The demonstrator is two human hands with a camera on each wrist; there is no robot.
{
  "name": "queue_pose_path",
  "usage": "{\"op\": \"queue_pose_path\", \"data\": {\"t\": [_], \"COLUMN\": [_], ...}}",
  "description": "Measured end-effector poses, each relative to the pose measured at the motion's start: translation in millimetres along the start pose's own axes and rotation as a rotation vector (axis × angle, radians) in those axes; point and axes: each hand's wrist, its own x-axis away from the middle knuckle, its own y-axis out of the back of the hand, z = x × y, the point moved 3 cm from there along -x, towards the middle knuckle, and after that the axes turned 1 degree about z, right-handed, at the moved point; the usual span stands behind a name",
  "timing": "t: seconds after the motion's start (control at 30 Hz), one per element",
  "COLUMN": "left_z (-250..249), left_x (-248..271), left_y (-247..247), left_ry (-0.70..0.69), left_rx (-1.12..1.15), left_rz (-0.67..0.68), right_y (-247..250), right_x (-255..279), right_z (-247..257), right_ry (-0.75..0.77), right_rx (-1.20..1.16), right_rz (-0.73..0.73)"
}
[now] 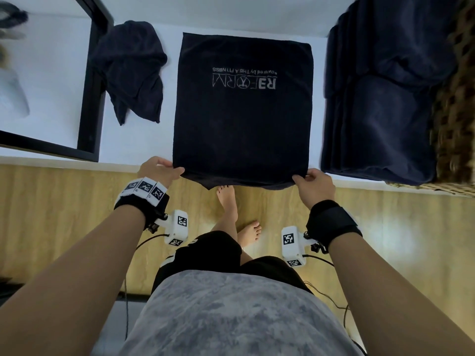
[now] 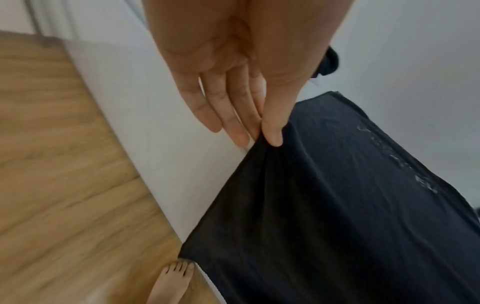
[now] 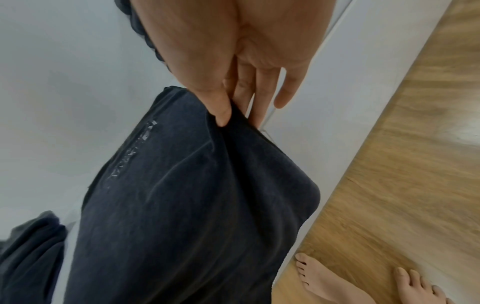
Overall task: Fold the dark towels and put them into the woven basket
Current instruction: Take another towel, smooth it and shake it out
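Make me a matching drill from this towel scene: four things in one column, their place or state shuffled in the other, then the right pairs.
Things
1. printed towel
2. crumpled towel
3. folded towels
4. woven basket

Places or states
A. bunched in a heap, left of the spread one
B. far right edge of the white surface
C. spread flat, near corners pinched by left hand and right hand
D. stacked against the basket

Pairs: 1-C, 2-A, 3-D, 4-B

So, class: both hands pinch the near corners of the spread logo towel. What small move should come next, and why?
Probably lift the near edge and carry it to the far edge. The left hand and right hand each pinch a near corner of the logo towel, which lies flat and unfolded.
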Motion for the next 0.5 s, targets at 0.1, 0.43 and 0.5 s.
{"op": "queue_pose_path", "data": {"t": [0.1,0.43,0.5], "left_z": [-14.2,-113.8,-135.4], "left_x": [2.2,-17.8,-28.6], "left_y": [14.4,84.5,89.7], "left_ry": [-0.072,-0.398,-0.415], "left_rx": [-0.007,0.604,0.604], "left_rz": [-0.011,0.01,-0.01], "right_y": [9.2,64.6,65.4], "right_x": [5.1,-11.0,-27.5], "right_z": [19.5,136.5,153.0], "right_ry": [0.062,0.415,0.395], "right_rx": [-0.016,-0.156,-0.136], "right_rz": [-0.082,-0.272,-0.268]}}
